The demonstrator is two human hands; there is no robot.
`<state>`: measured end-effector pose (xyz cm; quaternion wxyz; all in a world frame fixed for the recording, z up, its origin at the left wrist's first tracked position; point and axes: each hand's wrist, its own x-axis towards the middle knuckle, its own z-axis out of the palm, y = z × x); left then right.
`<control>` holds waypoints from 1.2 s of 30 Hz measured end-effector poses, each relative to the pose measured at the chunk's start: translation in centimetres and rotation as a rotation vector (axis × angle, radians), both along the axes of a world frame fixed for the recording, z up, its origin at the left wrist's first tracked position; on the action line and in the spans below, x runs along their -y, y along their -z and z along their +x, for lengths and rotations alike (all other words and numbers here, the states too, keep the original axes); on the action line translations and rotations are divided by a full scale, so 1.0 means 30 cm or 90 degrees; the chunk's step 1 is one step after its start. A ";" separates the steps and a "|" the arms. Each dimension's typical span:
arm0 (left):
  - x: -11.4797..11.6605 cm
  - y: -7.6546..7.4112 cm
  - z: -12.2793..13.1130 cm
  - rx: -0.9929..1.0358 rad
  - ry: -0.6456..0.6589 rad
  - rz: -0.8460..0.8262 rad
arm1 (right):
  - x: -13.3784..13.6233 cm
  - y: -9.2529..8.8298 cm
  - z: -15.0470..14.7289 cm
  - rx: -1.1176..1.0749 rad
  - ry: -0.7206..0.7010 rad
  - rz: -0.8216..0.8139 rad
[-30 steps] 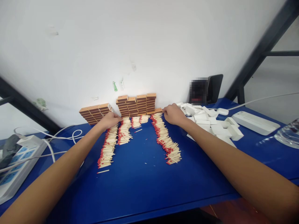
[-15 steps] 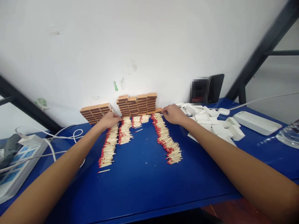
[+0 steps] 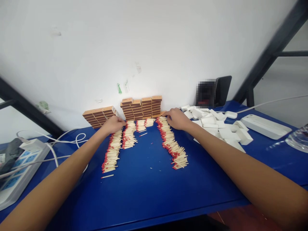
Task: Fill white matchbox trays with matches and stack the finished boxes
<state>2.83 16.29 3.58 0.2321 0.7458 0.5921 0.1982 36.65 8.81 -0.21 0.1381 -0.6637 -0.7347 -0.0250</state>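
Note:
Both my arms reach to the back of the blue table (image 3: 149, 189). My left hand (image 3: 113, 124) rests with curled fingers at the far end of the left row of red-tipped matches (image 3: 111, 151), just in front of the low stack of brown matchboxes (image 3: 98, 116). My right hand (image 3: 176, 118) is bent over the far end of the right row of matches (image 3: 172, 143), fingers closed; what they grip is hidden. Two shorter match rows (image 3: 129, 134) lie between the hands. A taller stack of brown matchboxes (image 3: 141, 107) stands against the wall.
A heap of white inner trays (image 3: 216, 126) lies right of my right hand. A white power strip (image 3: 16, 175) with cables sits at the left edge, a flat white device (image 3: 264, 126) at the right, and a dark stand (image 3: 220, 90) by the wall. One stray match (image 3: 106, 176) lies near.
My right hand has slid a little to the left, onto the far end of the right match row. My left hand has stayed in place.

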 end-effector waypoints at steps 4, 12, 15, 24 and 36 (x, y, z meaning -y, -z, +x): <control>-0.002 0.001 -0.003 -0.004 -0.001 0.005 | -0.006 0.010 0.007 0.017 -0.008 -0.005; -0.002 0.003 -0.017 -0.013 0.008 0.011 | -0.008 0.010 0.013 0.034 -0.004 -0.003; -0.006 0.006 -0.022 -0.020 0.009 0.016 | -0.007 0.013 0.009 0.039 -0.021 -0.005; -0.012 0.011 -0.027 -0.039 0.005 0.011 | -0.005 0.001 0.012 0.064 -0.021 -0.007; 0.012 -0.021 -0.033 -0.048 -0.024 0.018 | -0.002 -0.002 0.008 0.091 -0.023 -0.007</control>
